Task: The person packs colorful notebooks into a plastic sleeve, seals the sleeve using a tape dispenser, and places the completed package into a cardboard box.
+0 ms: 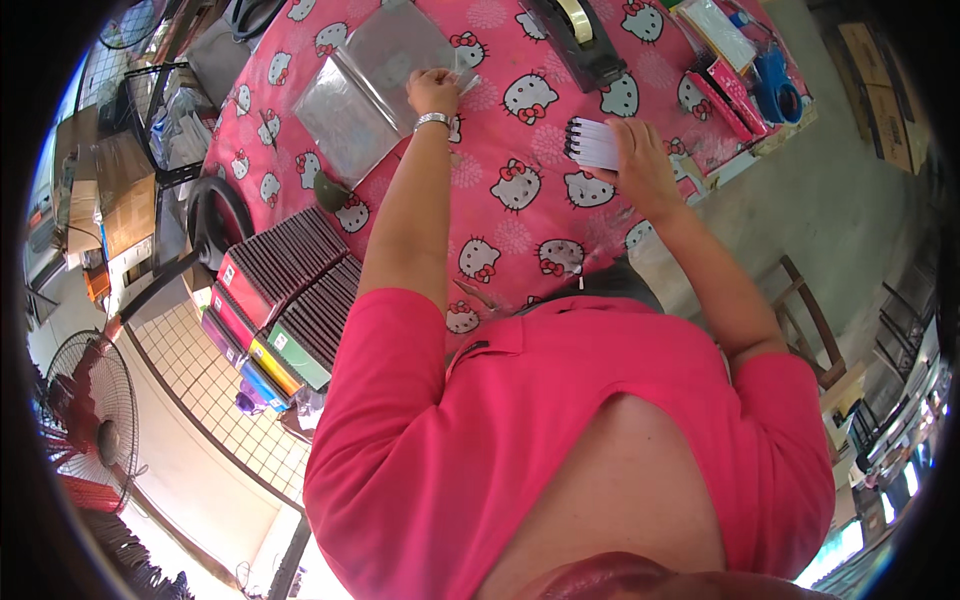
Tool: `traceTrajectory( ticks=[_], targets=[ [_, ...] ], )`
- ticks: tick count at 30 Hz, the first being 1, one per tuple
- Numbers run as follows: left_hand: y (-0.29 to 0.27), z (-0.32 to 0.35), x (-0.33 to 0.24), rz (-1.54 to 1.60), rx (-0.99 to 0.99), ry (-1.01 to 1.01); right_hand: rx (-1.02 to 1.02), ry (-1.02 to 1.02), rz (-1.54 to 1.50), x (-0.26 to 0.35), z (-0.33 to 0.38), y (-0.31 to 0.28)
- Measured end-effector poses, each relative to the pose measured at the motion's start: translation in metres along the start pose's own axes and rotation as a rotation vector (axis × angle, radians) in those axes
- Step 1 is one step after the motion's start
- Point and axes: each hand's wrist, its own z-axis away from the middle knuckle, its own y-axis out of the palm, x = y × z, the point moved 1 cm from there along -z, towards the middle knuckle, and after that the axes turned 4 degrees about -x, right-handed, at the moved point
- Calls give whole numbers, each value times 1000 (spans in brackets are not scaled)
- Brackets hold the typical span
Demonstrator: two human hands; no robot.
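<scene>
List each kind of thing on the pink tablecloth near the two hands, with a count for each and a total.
Stack of clear plastic sleeves, under left hand: 1
Bundle of white packs, in right hand: 1
Black tape dispenser: 1
Blue tape roll: 1
Total: 4

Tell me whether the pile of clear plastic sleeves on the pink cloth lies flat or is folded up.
Flat. The clear plastic sleeves lie spread on the pink tablecloth, with the left hand at their edge; the right hand holds a small notepad stack.
</scene>
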Motion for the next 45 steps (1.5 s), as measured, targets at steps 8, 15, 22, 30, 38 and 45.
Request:
traceTrajectory(
  ticks=[8, 15, 22, 30, 38, 45],
  targets=[
    [-100, -62, 61, -992, 201, 372, -11, -25, -4, 3, -3, 2],
    [-225, 26, -25, 269, -103, 160, -48, -47, -13, 1, -2, -2],
    [-107, 186, -11, -74, 437, 322, -153, 183, -77, -4, -21, -41],
    [-104, 260, 4, -344, 672, 728, 337, 790, -859, 51, -47, 5],
    [-117, 280, -11, -427, 780, 595, 328, 776, -837, 92, -42, 22],
    [-108, 281, -43, -567, 889, 582, 298, 734, -1028, 101, -78, 0]
  ],
)
